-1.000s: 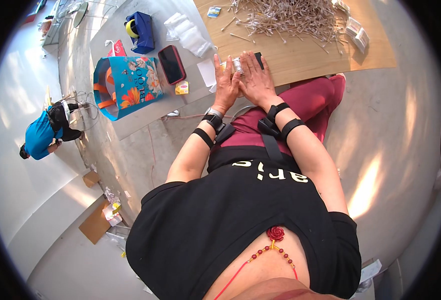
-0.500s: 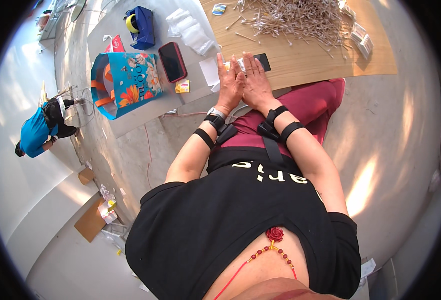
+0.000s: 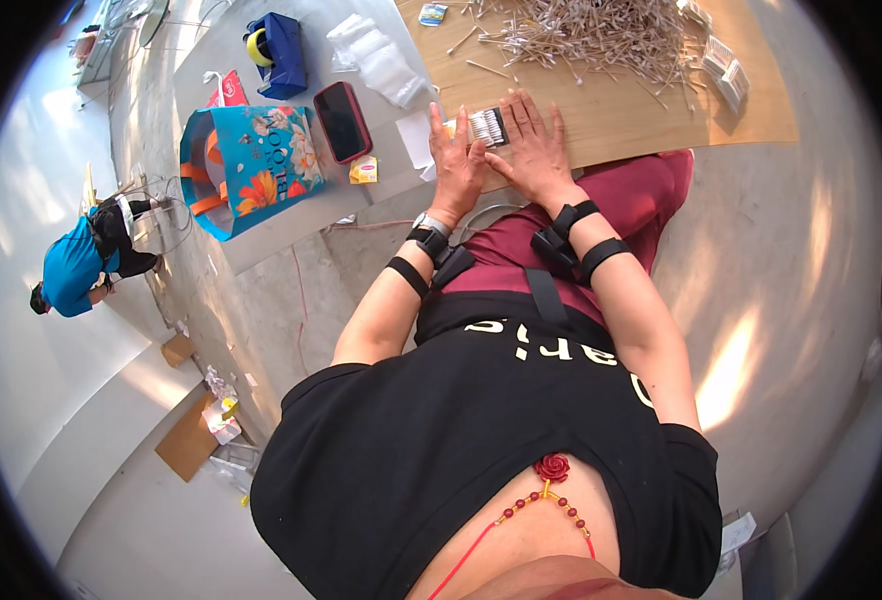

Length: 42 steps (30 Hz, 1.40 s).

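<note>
A neat row of white cotton swabs (image 3: 483,128) lies on the wooden board between my hands, with a dark flat piece (image 3: 503,122) along its right side. My left hand (image 3: 456,162) lies flat at the left end of the row, its fingers stretched forward and its thumb next to the swabs. Spread out on the board, my right hand (image 3: 538,145) has its fingers over or beside the dark piece and its thumb pointing toward the left hand. Neither hand is wrapped round anything. What lies under the palms is hidden.
A heap of loose cotton swabs (image 3: 596,38) covers the far board, with packed swabs (image 3: 726,75) to its right. On the left are a phone (image 3: 342,122), a blue flowered bag (image 3: 266,165), a tape dispenser (image 3: 279,58) and clear plastic bags (image 3: 376,58). Another person (image 3: 76,258) bends down farther left.
My right hand has slid right, away from the left hand, and its fingers have spread. More of the swab row now shows between the hands. The left hand has barely moved.
</note>
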Each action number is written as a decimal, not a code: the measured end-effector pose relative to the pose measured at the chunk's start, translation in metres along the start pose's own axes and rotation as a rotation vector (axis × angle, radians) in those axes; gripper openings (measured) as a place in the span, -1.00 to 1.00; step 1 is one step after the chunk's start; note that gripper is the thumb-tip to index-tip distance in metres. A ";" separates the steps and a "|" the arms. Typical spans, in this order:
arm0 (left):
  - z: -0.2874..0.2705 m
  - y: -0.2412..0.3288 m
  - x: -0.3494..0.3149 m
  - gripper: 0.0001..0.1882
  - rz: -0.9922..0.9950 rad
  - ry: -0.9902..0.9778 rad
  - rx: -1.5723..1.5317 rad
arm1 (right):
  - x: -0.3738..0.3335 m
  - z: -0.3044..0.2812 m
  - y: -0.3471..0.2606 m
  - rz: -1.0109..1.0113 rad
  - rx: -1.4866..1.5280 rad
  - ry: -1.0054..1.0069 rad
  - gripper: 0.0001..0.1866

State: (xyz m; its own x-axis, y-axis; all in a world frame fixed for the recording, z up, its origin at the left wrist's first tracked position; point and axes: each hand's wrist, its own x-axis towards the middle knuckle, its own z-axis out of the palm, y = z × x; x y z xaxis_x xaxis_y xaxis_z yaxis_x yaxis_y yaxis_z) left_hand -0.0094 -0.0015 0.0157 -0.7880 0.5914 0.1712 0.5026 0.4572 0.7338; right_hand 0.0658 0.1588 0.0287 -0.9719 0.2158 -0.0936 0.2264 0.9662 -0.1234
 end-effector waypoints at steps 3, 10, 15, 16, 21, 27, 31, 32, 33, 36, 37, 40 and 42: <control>0.001 0.001 0.000 -0.28 -0.007 -0.007 -0.009 | 0.001 -0.004 0.003 -0.058 -0.005 -0.038 0.05; 0.000 0.004 0.000 -0.27 -0.006 -0.009 0.000 | 0.003 -0.005 -0.006 -0.084 0.008 -0.041 0.01; 0.002 0.006 0.001 -0.23 0.003 -0.008 -0.015 | 0.000 0.002 -0.020 -0.058 -0.028 0.010 0.03; 0.002 0.006 0.001 -0.23 0.002 -0.008 -0.023 | 0.000 0.002 -0.021 -0.056 -0.032 0.003 0.03; 0.000 0.005 0.003 -0.24 -0.013 -0.018 -0.036 | 0.001 0.002 -0.012 -0.090 0.071 0.026 0.03; 0.001 0.005 0.002 -0.24 -0.028 -0.033 -0.018 | -0.003 0.003 -0.021 -0.016 0.037 -0.003 0.05; 0.005 0.004 0.001 -0.24 -0.033 -0.035 0.005 | -0.004 0.002 -0.024 -0.026 -0.034 0.014 0.05; 0.004 0.003 0.000 -0.24 -0.045 -0.046 -0.022 | -0.005 0.002 -0.025 -0.025 -0.032 0.016 0.05; 0.002 0.002 0.001 -0.25 -0.057 -0.055 -0.048 | -0.006 0.002 -0.025 -0.026 -0.029 0.021 0.05; -0.010 0.003 0.002 -0.33 0.004 -0.007 0.156 | -0.005 0.004 -0.024 -0.023 0.034 0.052 0.05; -0.015 0.006 0.004 -0.37 0.043 0.020 0.269 | -0.005 0.005 -0.023 -0.018 0.064 0.065 0.04; -0.035 0.028 0.012 -0.60 -0.029 0.074 0.309 | -0.007 0.006 -0.020 -0.015 0.042 0.063 0.04; -0.040 0.027 0.019 -0.76 -0.077 -0.015 0.239 | -0.007 0.005 -0.021 -0.020 0.052 0.060 0.04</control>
State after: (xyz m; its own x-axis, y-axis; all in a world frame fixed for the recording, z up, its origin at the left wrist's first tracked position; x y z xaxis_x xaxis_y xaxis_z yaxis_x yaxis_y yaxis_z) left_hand -0.0252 -0.0043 0.0650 -0.8227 0.5578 0.1096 0.5125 0.6443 0.5676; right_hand 0.0680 0.1362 0.0270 -0.9781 0.2058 -0.0315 0.2081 0.9622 -0.1759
